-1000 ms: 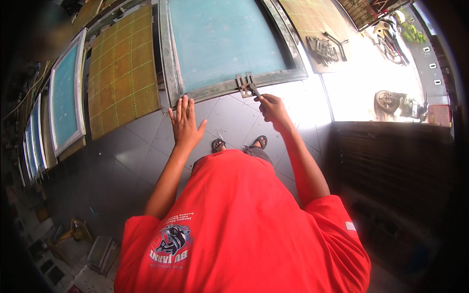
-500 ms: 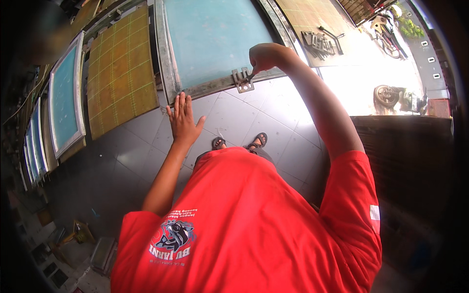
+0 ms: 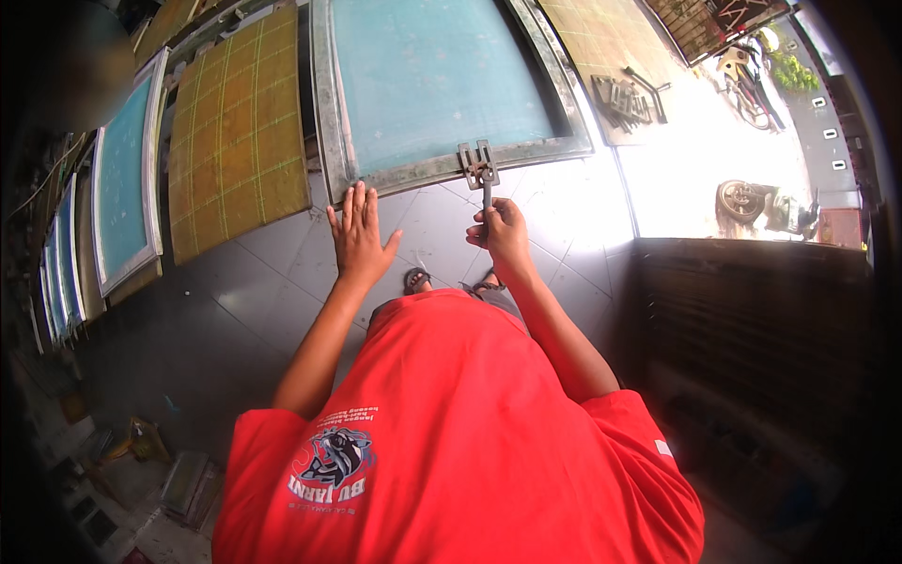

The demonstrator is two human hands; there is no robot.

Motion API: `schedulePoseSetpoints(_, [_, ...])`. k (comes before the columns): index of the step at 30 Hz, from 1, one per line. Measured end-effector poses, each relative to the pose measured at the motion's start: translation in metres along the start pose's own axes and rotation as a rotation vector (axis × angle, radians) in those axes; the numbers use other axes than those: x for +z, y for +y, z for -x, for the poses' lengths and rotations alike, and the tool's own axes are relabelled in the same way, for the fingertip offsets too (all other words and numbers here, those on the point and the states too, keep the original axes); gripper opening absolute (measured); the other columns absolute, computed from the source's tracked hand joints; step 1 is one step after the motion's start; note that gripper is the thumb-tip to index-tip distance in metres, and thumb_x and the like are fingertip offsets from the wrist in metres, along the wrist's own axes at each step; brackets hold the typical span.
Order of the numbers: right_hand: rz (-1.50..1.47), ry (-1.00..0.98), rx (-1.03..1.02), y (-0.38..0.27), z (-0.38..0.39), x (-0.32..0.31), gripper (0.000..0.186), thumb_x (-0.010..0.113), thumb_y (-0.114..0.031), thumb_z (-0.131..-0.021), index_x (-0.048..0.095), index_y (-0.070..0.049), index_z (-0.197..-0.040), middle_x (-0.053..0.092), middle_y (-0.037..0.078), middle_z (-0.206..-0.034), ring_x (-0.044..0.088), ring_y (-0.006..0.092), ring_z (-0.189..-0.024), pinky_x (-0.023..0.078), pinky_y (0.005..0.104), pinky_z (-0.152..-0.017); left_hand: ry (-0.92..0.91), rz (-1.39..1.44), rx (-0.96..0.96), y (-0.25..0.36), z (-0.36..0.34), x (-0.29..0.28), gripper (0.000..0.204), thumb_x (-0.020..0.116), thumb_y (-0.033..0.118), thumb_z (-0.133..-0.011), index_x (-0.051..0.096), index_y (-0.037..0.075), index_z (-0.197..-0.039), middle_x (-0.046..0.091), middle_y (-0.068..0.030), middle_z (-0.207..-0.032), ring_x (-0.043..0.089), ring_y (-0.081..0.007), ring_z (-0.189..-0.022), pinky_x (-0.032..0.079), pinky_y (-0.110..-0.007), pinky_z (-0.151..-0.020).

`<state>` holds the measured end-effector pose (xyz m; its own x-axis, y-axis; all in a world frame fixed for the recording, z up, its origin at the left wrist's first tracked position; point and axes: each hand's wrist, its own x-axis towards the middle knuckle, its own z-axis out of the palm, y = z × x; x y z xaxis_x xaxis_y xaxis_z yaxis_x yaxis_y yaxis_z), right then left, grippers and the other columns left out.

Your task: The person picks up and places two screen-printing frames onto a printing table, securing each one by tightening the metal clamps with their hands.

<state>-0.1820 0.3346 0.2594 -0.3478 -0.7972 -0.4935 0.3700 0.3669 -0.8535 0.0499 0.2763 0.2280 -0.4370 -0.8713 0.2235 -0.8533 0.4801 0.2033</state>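
A large screen with pale blue mesh (image 3: 437, 70) in a grey metal frame (image 3: 409, 165) lies ahead of me. A slotted metal bracket (image 3: 477, 162) sits on the frame's near edge, with a dark handle (image 3: 488, 193) pointing down toward me from it. My right hand (image 3: 498, 230) is closed round that handle. My left hand (image 3: 360, 240) has its fingers spread, fingertips on or against the near-left corner of the frame.
A yellow gridded board (image 3: 235, 122) and blue framed screens (image 3: 127, 179) line the left. Metal fittings (image 3: 622, 99) lie on the board at right. A motorbike (image 3: 761, 202) stands in bright light beyond, above a dark slatted structure (image 3: 752, 320). Grey floor tiles (image 3: 263, 282) show below.
My right hand rose above the bracket, elbow out, half a second ago, and has come back down toward me; the handle now points straight at me. My left hand is nearly unmoved.
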Motion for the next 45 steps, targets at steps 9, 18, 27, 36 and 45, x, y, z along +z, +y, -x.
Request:
schedulePoseSetpoints(9, [-0.255, 0.020, 0.041, 0.003, -0.004, 0.017, 0.015, 0.042, -0.012, -0.099, 0.042, -0.002, -0.110, 0.054, 0.005, -0.087, 0.059, 0.0123, -0.068, 0.058, 0.0329, -0.068, -0.006, 0.004, 0.009, -0.001, 0.000, -0.001, 0.087, 0.068, 0.040, -0.078, 0.024, 0.004, -0.145, 0.022, -0.0141, -0.153, 0.020, -0.0299, -0.142, 0.007, -0.058, -0.112])
schedulePoseSetpoints(18, [-0.270, 0.110, 0.076, 0.004, -0.008, 0.024, 0.013, 0.046, -0.014, -0.098, 0.046, -0.004, -0.106, 0.054, 0.003, -0.084, 0.055, 0.0099, -0.066, 0.057, 0.0304, -0.065, -0.044, 0.000, -0.002, 0.001, -0.001, -0.005, 0.086, 0.068, 0.037, -0.079, 0.024, 0.003, -0.144, 0.022, -0.0167, -0.152, 0.018, -0.0328, -0.142, 0.007, -0.058, -0.112])
schedulePoseSetpoints(27, [0.206, 0.097, -0.057, -0.008, -0.016, -0.010, 0.018, 0.049, -0.012, -0.095, 0.053, 0.004, -0.102, 0.062, 0.009, -0.081, 0.056, 0.0116, -0.056, 0.048, 0.0268, -0.047, -0.016, 0.003, -0.011, 0.002, -0.001, -0.001, 0.086, 0.068, 0.037, -0.079, 0.024, 0.004, -0.144, 0.023, -0.0167, -0.152, 0.019, -0.0328, -0.141, 0.008, -0.058, -0.112])
schedulePoseSetpoints(36, [0.824, -0.143, -0.201, -0.067, -0.051, -0.051, 0.022, 0.062, -0.018, -0.086, 0.065, -0.001, -0.099, 0.066, 0.013, -0.075, 0.062, 0.0196, -0.057, 0.049, 0.0310, -0.051, 0.018, 0.019, -0.003, 0.002, 0.000, 0.000, 0.083, 0.069, 0.035, -0.078, 0.027, 0.004, -0.143, 0.024, -0.0165, -0.151, 0.020, -0.0330, -0.141, 0.009, -0.058, -0.112])
schedulePoseSetpoints(45, [1.755, -0.457, -0.813, -0.121, -0.089, -0.052, 0.014, 0.058, -0.028, -0.088, 0.069, -0.019, -0.091, 0.067, 0.005, -0.078, 0.066, 0.0239, -0.077, 0.052, 0.0394, -0.067, 0.001, 0.013, -0.006, 0.002, -0.001, -0.001, 0.083, 0.069, 0.034, -0.078, 0.026, 0.004, -0.143, 0.024, -0.0172, -0.151, 0.020, -0.0336, -0.141, 0.010, -0.059, -0.112])
